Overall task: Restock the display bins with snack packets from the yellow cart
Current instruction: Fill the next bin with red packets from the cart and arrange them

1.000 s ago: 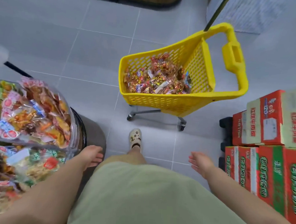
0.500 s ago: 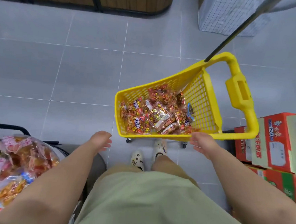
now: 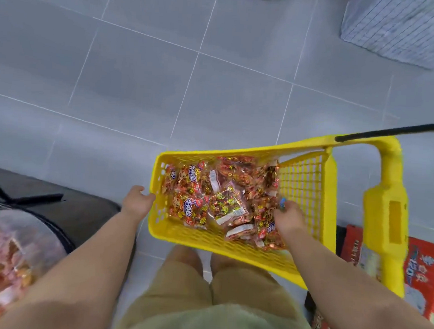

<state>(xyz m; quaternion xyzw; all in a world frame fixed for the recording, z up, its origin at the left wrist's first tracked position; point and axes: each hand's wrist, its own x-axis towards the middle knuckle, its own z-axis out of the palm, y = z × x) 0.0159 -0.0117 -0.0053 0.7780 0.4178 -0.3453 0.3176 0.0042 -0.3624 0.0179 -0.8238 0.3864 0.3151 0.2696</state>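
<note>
The yellow cart (image 3: 234, 243) stands just in front of my legs, with its handle (image 3: 387, 213) to the right. Several red and gold snack packets (image 3: 209, 201) fill its basket. My left hand (image 3: 136, 201) hovers at the cart's left rim with loosely curled fingers and holds nothing. My right hand (image 3: 287, 218) is inside the basket, lying on the packets at the right side; blur hides whether its fingers grip one. A clear display bin (image 3: 7, 251) holding snack packets shows at the lower left, beside my left forearm.
Red cartons (image 3: 424, 270) are stacked on the floor right of the cart. A black pole (image 3: 393, 131) crosses above the cart's far corner. The display stand's dark base (image 3: 65, 206) lies at the left, a grey mat (image 3: 396, 30) at the top right.
I have stepped up to the cart and look straight down into it. My right hand went from the near rim into the basket. My left hand came up to the left rim.
</note>
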